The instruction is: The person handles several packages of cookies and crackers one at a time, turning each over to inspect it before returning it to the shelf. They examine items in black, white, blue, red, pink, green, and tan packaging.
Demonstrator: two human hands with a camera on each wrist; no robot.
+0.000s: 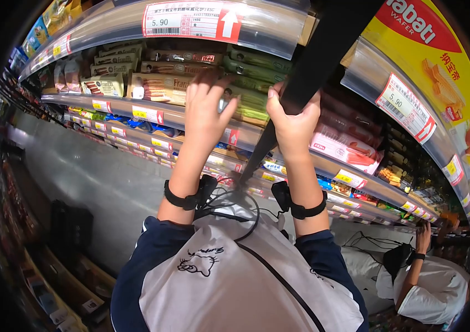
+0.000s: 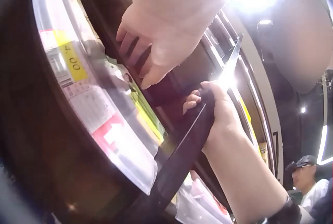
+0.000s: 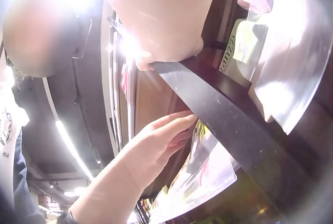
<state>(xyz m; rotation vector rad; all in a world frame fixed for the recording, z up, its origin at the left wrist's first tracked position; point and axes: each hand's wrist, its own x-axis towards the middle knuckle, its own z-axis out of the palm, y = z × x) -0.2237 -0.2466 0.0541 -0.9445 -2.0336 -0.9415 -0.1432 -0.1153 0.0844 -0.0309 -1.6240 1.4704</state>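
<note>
My left hand reaches over the shelf, fingers spread and loosely bent, in front of the biscuit packs. Its fingertips overlap the border between tan Franzzi packs and green packs in the head view. Nothing shows in its palm in the left wrist view. My right hand grips a black upright post of the shelving, thumb toward the left hand. That post runs slantwise past both hands in the right wrist view. Pink packs lie on the shelf right of the post.
A clear price-label strip edges the shelf above. Yellow Nabati wafer boxes stand at upper right. Lower shelves hold more snacks. Cables hang between my wrists. Another person is at lower right, one hand by the shelves.
</note>
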